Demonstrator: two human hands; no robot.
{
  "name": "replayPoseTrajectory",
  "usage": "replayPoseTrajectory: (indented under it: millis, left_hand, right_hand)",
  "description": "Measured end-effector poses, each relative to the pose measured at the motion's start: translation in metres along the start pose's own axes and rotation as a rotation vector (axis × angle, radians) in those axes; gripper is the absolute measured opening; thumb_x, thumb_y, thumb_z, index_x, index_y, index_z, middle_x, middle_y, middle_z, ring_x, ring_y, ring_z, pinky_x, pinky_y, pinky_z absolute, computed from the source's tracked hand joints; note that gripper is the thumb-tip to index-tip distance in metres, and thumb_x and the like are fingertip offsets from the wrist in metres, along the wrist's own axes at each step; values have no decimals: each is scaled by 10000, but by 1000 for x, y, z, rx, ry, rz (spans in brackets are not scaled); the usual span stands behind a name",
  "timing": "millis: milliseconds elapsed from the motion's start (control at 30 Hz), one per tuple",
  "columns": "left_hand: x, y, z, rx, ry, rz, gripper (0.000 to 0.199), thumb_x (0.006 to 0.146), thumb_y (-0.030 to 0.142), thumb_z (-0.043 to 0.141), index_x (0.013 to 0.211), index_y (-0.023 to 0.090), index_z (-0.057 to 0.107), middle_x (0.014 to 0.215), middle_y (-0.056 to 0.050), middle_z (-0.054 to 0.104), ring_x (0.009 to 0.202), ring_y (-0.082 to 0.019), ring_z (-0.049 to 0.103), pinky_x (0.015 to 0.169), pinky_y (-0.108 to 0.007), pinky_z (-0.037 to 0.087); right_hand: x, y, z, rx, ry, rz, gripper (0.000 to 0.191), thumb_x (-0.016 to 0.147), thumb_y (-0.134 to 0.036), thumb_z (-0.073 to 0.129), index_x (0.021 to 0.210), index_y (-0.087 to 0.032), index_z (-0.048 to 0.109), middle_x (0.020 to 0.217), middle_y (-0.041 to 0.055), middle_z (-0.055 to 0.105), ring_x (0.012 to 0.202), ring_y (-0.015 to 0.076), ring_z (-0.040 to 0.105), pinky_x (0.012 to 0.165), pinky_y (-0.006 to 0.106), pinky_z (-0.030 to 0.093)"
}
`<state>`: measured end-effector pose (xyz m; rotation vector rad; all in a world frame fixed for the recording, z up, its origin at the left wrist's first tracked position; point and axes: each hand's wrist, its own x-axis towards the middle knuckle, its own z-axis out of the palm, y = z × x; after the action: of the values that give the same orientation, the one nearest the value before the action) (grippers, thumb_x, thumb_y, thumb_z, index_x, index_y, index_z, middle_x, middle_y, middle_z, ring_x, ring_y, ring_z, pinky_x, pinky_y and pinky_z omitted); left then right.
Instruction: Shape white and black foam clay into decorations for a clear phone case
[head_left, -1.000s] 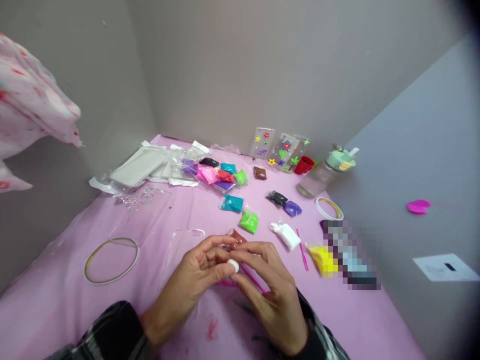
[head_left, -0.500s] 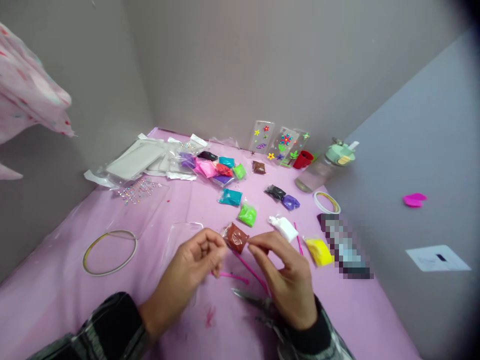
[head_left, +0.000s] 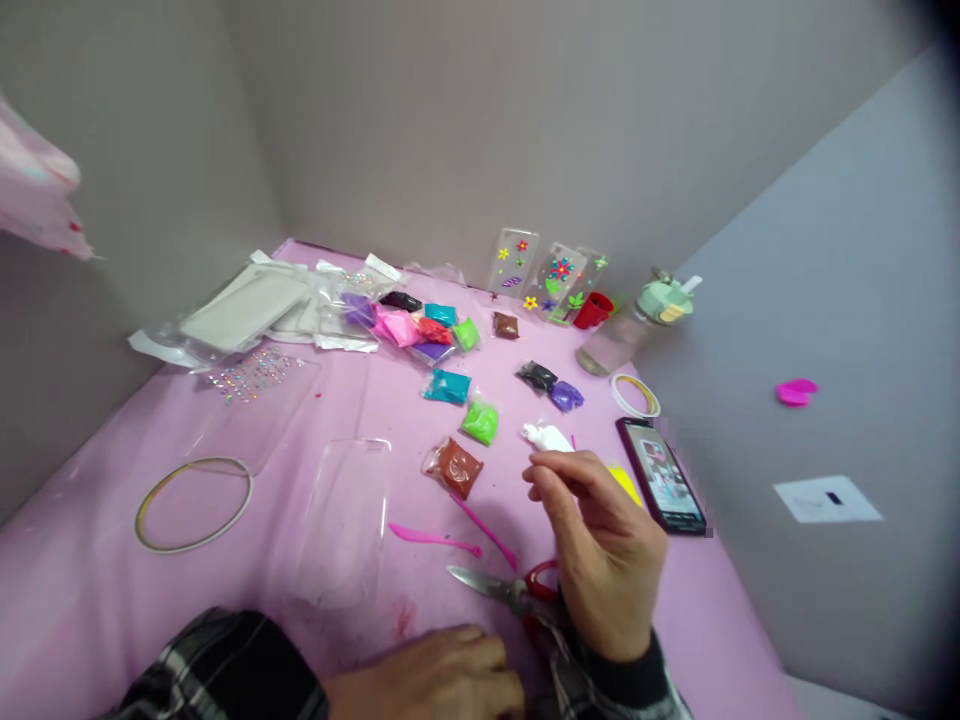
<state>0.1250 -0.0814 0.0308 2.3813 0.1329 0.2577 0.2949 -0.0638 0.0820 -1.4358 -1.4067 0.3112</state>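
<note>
My right hand (head_left: 604, 560) hovers over the right side of the pink table, thumb and fingertips pinched together; anything between them is too small to make out. Beneath its wrist lie scissors (head_left: 487, 584) with red handles, blades pointing left. My left hand (head_left: 442, 680) is low at the bottom edge, back up, fingers curled under and their tips hidden. Two pink modelling tools (head_left: 435, 540) lie in the middle, beside a brown clay packet (head_left: 456, 468). A clear phone case (head_left: 345, 520) lies flat to their left. Near my right fingertips are a white clay packet (head_left: 547, 437) and a partly covered yellow packet (head_left: 624, 484).
Clay packets (head_left: 397, 325) in several colours are heaped at the back, beside packaged cases (head_left: 240, 305). Decorated cases (head_left: 559, 275) lean on the wall near a red cup (head_left: 593, 310) and a bottle (head_left: 626, 335). Tape rolls (head_left: 193, 505) and a phone (head_left: 664, 480) lie at the sides.
My left hand has dropped from beside the brown packet to the bottom edge, uncovering the clear case. My right hand has moved slightly right, still pinched. The view has shifted a little.
</note>
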Motion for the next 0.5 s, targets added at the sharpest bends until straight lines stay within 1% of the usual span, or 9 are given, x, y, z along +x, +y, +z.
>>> replayPoseTrajectory:
  millis: [100, 167, 233, 300, 400, 433, 500]
  left_hand:
    - [1, 3, 3, 47, -18, 61, 122, 1003, 260, 577, 1043, 185, 665, 1132, 2, 743, 1014, -143, 648, 944, -234, 487]
    - [2, 6, 3, 28, 5, 93, 142, 1020, 243, 538, 1072, 181, 656, 1149, -3, 739, 1037, -140, 639, 958, -231, 487]
    - [2, 7, 0, 5, 18, 106, 134, 1016, 234, 542, 1056, 174, 655, 1112, -8, 743, 1013, -141, 641, 940, -225, 497]
    - [1, 8, -7, -24, 25, 47, 125, 1004, 185, 546, 1061, 164, 655, 1103, -25, 731, 1010, -156, 636, 923, -236, 503]
    - [1, 6, -19, -103, 61, -110, 208, 970, 66, 506, 1096, 153, 648, 1153, -55, 695, 1065, -189, 607, 937, -268, 497]
    - [2, 5, -22, -143, 59, -133, 240, 963, 43, 493, 1108, 155, 649, 1161, -59, 692, 1077, -192, 602, 936, -268, 495]
    - [3, 4, -22, -232, 20, -91, 239, 963, 61, 518, 1125, 163, 660, 1144, -53, 713, 1072, -189, 613, 932, -260, 492]
  right_hand:
    - [0, -1, 5, 29, -32, -43, 115, 947, -139, 629, 943, -221, 709, 825, -10, 684, 696, 127, 615, 694, 306, 506]
    - [1, -2, 4, 33, -23, -38, 114, 944, -135, 633, 947, -218, 712, 832, -12, 686, 713, 125, 623, 706, 301, 508]
    - [3, -1, 0, 25, 18, -17, 96, 941, -153, 647, 950, -215, 720, 851, -6, 692, 740, 130, 636, 699, 292, 509]
    - [6, -1, -5, 11, 85, 4, 71, 933, -178, 668, 948, -213, 728, 851, -7, 696, 731, 127, 640, 680, 280, 509]
    - [11, 1, -10, 3, 177, 11, 52, 923, -193, 686, 941, -209, 732, 811, -19, 697, 672, 112, 629, 643, 261, 507]
    - [12, 1, -11, 3, 194, 11, 49, 921, -192, 688, 935, -207, 733, 801, -20, 697, 663, 110, 628, 634, 257, 506]
    - [14, 1, -12, 5, 210, 15, 47, 914, -187, 692, 927, -201, 735, 797, -16, 701, 657, 113, 631, 621, 256, 507]
